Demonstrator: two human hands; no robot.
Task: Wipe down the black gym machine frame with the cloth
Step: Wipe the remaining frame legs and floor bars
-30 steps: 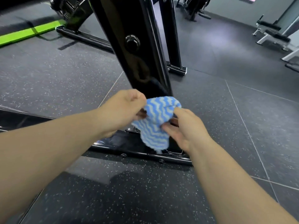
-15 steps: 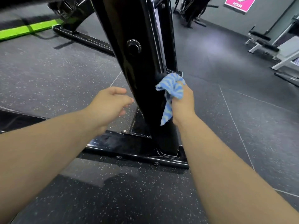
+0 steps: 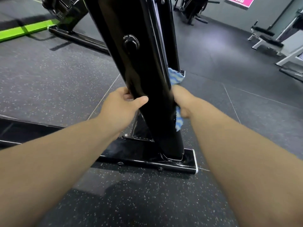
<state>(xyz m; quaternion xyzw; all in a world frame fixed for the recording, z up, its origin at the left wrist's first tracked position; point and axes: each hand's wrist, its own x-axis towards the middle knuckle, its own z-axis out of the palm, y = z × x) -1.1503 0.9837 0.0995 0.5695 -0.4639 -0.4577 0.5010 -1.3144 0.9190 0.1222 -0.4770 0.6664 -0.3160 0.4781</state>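
Left hand [image 3: 121, 104] moved onto frame [image 3: 144, 71], gripping; right hand [image 3: 182, 100] clutches cloth [image 3: 175, 77] against frame's right side.

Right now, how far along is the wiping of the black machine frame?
Done: nothing shows clearly as wiped; the glossy upright post gives no mark either way. In hand: the right hand grips the cloth against the post's right side, while the left hand holds its left edge. Left: probably most of the frame, including the base bar, which looks smudged and speckled.
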